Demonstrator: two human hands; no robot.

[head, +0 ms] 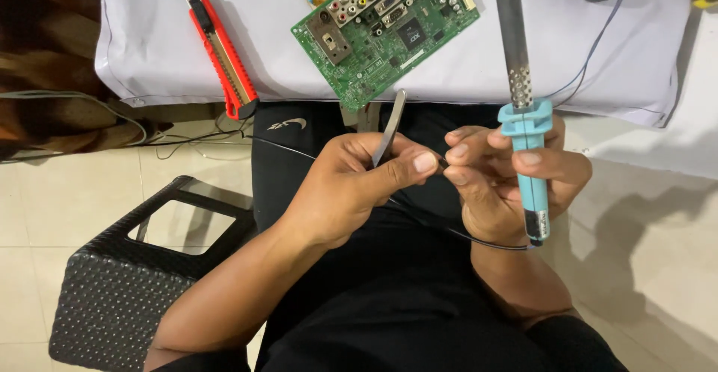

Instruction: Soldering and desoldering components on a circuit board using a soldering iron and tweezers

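Here your left hand (351, 185) is pinched shut on slim metal tweezers (390, 127), their upper end pointing toward the worktop (149, 43). Your right hand (501, 185) is wrapped around a soldering iron (527, 148) with a light-blue handle, its metal barrel rising past your fingers. The two hands meet fingertip to fingertip over your lap. A thin black wire (479, 239) runs beneath both hands. Beyond the left hand lies a green circuit board (385, 32); farther left, a red utility knife (221, 50). Below your left forearm stands a black stool (112, 290). Whatever the fingertips grip is too small to tell, and the iron's tip is cut off.
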